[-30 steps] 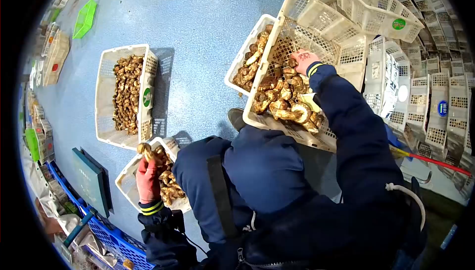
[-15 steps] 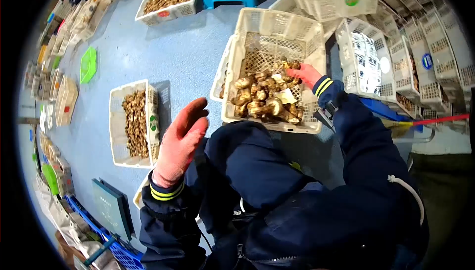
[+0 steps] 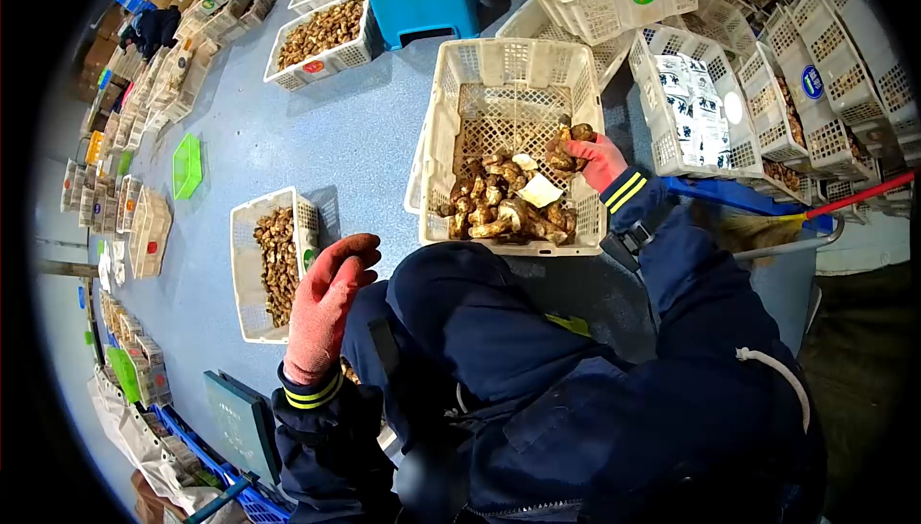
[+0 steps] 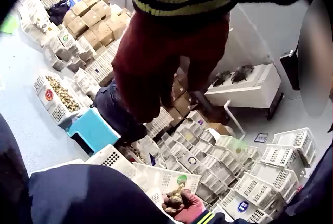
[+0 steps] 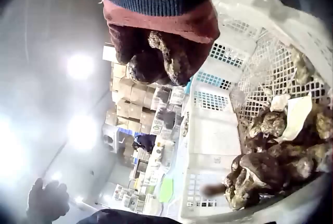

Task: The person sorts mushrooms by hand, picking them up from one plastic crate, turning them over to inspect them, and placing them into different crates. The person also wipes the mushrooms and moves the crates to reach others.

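Observation:
My right hand, in a pink glove, holds a few brown mushrooms over the right side of a white plastic crate. In the right wrist view two of these mushrooms show under the curled fingers. More thick-stemmed mushrooms lie along the crate's near end, with a pale yellow piece of paper on top. My left hand, gloved too, is raised beside my left knee with nothing in it. Its fingers are extended and slightly bent.
Another white crate of smaller mushrooms stands on the blue floor to the left. A blue stool and a mushroom-filled crate stand farther back. Stacked crates line the right side. A green basket lies at the left.
My left hand has let go of a mushroom at the small crate and come up, emptied. The right hand has lifted mushrooms from the pile toward the crate's right side. The view has shifted.

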The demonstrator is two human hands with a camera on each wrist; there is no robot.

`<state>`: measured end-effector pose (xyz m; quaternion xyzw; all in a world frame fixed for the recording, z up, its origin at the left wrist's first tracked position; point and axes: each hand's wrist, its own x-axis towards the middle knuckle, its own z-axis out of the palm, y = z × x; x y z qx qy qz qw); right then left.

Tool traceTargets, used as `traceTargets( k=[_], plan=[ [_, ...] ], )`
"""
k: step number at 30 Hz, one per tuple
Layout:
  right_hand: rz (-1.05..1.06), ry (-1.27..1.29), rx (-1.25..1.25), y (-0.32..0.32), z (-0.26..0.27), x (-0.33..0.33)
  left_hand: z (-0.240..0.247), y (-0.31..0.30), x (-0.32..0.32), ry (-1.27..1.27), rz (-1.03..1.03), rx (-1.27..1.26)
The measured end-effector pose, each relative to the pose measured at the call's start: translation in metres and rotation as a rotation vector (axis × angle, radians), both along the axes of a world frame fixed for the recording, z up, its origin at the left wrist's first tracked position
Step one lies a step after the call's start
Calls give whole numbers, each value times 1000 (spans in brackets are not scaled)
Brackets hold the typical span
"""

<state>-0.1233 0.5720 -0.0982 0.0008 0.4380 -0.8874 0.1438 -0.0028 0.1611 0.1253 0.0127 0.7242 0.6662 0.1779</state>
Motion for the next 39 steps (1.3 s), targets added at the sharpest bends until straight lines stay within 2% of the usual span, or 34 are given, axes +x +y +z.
traceTargets(
  k=[2,3,5,7,9,10,11,14,15,16,17,19,21,22,23,25,27,30,31,33,35,39],
  plan=[
    [-26,17,53,0,-11,-3,0,-4,2,-7,25,2],
    [-26,15,54,-7,0,1,-1,-6,3,-10,45,10],
    [-164,-57,197,-32,36,12,-3,-10,2,-22,54,15],
    [-167,-44,249,-38,41,12,-6,-14,3,-29,59,7],
    [37,29,305,-39,48,13,-8,-16,2,-51,67,28],
    [118,-124,363,-35,54,15,-10,-17,3,-74,70,46],
    [118,-147,435,-33,53,16,-12,-18,3,-81,70,48],
    [-152,-27,893,-8,18,0,-16,-25,3,-81,86,56],
    [-211,-113,954,3,24,2,-17,-28,5,-63,93,82],
    [-365,-76,1053,13,17,5,-19,-34,7,-64,113,77],
    [-407,-26,1037,36,-11,3,-23,-42,8,-65,132,72],
    [-630,323,1451,100,-100,3,-28,-56,12,-40,192,82],
    [-391,-146,1200,74,-50,52,-34,-70,17,-61,254,108],
    [-264,-213,1126,65,-45,67,-41,-80,22,-46,265,130],
    [-117,-445,902,63,-49,79,-48,-89,27,-46,287,142],
    [-208,-577,446,32,-35,96,-60,-108,36,-24,271,196],
    [-253,-475,443,37,-62,92,-65,-117,45,-49,390,113],
    [-303,-165,717,26,-82,72,-70,-124,54,-34,396,150],
    [-165,-342,838,28,-83,63,-70,-125,57,-46,413,158],
    [-196,-328,976,23,-59,58,-71,-126,59,-83,466,181],
    [-339,-290,775,25,-75,44,-78,-125,59,-88,425,211],
    [-267,-116,968,-11,-14,3,-80,-125,45,-91,372,197]
  ],
)
